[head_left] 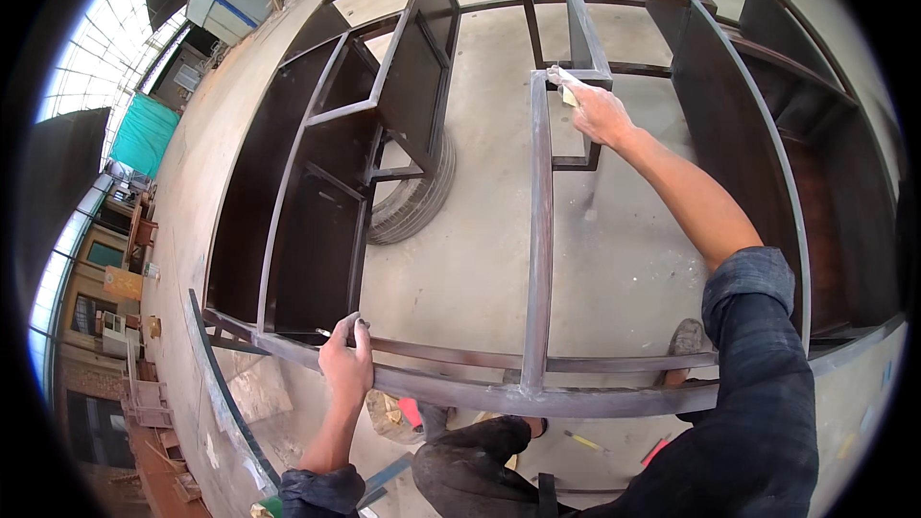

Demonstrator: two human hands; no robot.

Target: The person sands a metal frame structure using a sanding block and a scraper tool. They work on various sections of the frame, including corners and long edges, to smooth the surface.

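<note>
Concrete floor [480,259] lay beneath a dark steel frame [539,230]; left hand [347,364] fingers curled shut round its near rail, apparently steadying, while right hand [597,113] pinched a pale pad [568,94] against the upright's top.

We see even, bright daylight; it pours in from the glazed roof [91,58] at ten o'clock, which is blown out to white; shadows on the concrete floor [480,259] are soft and faint; straight metal bars [539,230] bow toward the rim; the corners are black; focus is sharp throughout.
</note>
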